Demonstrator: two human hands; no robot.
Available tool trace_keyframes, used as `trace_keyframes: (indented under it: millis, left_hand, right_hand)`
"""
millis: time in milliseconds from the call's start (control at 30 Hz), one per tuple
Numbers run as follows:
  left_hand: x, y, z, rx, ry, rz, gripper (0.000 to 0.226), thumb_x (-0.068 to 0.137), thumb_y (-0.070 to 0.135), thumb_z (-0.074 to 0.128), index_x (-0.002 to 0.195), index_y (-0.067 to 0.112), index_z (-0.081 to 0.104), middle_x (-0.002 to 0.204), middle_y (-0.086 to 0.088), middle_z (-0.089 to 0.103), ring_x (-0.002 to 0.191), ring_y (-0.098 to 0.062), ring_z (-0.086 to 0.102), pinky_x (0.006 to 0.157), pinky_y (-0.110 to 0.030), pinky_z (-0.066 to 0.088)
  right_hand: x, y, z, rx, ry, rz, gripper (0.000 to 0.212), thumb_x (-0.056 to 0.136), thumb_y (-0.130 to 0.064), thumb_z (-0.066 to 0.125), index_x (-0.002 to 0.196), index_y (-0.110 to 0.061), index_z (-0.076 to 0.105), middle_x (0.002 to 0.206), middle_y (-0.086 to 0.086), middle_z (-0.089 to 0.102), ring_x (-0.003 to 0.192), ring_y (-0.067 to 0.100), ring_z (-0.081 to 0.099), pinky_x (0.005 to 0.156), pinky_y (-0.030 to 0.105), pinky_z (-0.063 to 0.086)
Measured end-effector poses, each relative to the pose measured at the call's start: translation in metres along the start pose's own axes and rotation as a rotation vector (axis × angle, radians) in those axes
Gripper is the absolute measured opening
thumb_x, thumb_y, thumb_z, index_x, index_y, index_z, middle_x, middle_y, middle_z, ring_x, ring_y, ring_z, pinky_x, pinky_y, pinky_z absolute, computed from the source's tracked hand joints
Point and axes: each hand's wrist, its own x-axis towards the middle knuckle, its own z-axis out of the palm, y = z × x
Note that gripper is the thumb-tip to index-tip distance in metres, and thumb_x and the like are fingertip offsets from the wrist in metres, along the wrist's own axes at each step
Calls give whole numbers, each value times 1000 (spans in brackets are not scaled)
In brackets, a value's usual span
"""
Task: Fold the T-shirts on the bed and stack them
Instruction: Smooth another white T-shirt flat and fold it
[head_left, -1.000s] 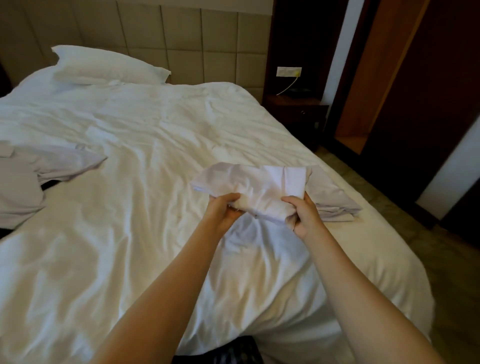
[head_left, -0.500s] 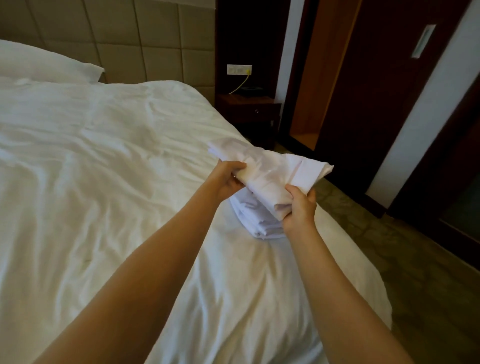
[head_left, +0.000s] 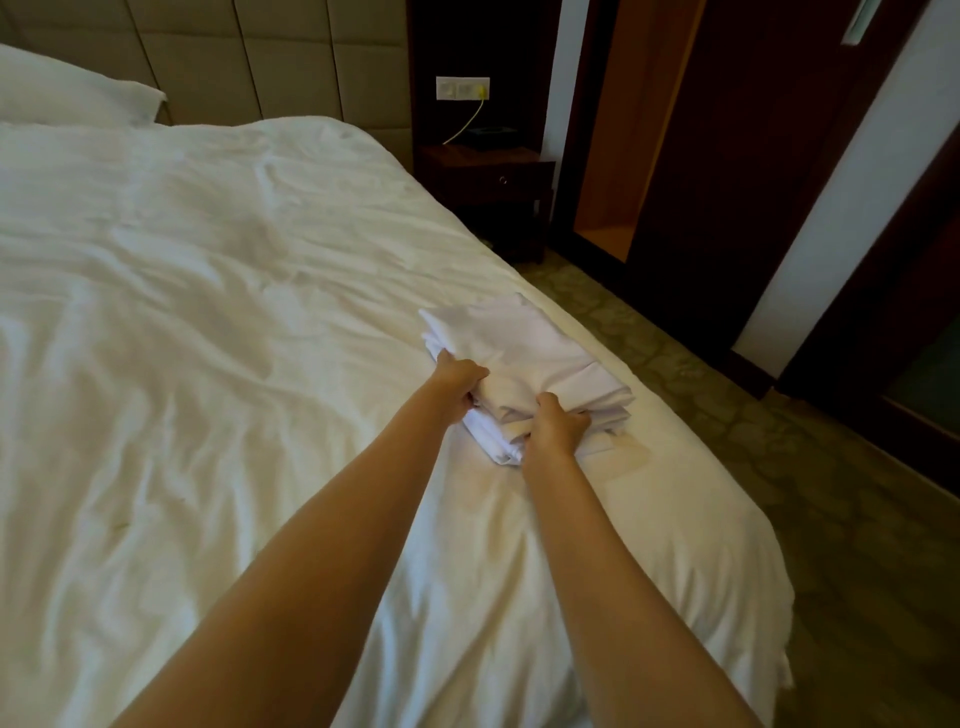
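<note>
Half a second ago the folded T-shirt (head_left: 524, 343) hung in the air above the pile; now it lies flat on top of the stack (head_left: 493, 444) of folded white shirts, and both hands have come down with it. The camera has also tipped lower, so more of the floor shows.

The left hand (head_left: 460, 387) grips the near left edge of the shirt, its fingers curled under the fabric and its knuckles toward the camera. The right hand (head_left: 556, 428) holds the near right corner, thumb on top and fingers tucked into the layers below; how many layers it has hold of cannot be told. Beyond the fingertips of both hands the shirt spreads smooth and pale, its far corner pointing away toward the bed's edge. Just under the right hand's fingers the lower shirts stick out a little, their folded edges stepped.

The stack sits on the bed (head_left: 208, 312) near its right side, on a white, creased duvet that fills everything left of the left hand. Far beyond the fingers lie a white pillow (head_left: 67, 93) and a padded beige headboard (head_left: 260, 62). Off to the right of the hands the bed ends and a patterned greenish carpet (head_left: 779, 467) begins. Farther back stands a dark wooden nightstand (head_left: 488, 176) with a wall socket (head_left: 462, 87) above it — a yellow cable (head_left: 467, 124) runs down from the socket. Dark wooden wardrobe doors (head_left: 727, 156) rise on the right.
</note>
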Motion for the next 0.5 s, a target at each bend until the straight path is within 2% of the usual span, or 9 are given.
trace_keyframes:
  millis: [167,233,300,400,500]
  left_hand:
    - [-15,3,-2,185,62,20,50,91,3,50,137,4,29,132,-21,47,98,-27,50,65,-29,47]
    - [-25,9,-8,329,60,23,55,91,10,50,140,8,25,132,-15,46,103,-25,49,74,-31,45]
    - [-36,18,-17,575,70,88,61,93,16,48,146,8,18,138,-13,42,118,-29,47,86,-34,40]
    - [-59,31,-37,1055,90,227,63,96,22,46,149,8,14,148,-19,31,134,-33,34,106,-37,31]
    - [-83,43,-56,1314,145,278,60,96,26,45,148,13,17,145,-18,31,132,-35,34,105,-40,31]
  right_hand:
    - [-11,-9,-9,-231,52,-100,54,86,-16,60,130,2,34,126,18,50,113,38,52,85,36,45]
    - [-20,-10,-14,-360,143,-199,58,84,-17,65,130,1,35,131,23,45,117,40,48,92,42,44]
    - [-30,-9,-16,-528,203,-352,50,85,-20,64,126,-2,40,132,23,43,117,38,44,95,43,40]
    - [-49,-13,-11,-718,130,-577,37,87,-17,60,120,-6,47,129,18,46,117,34,43,94,39,38]
    - [-70,-20,1,-928,-22,-769,34,88,-13,56,120,-9,47,127,15,46,115,31,43,91,35,36]
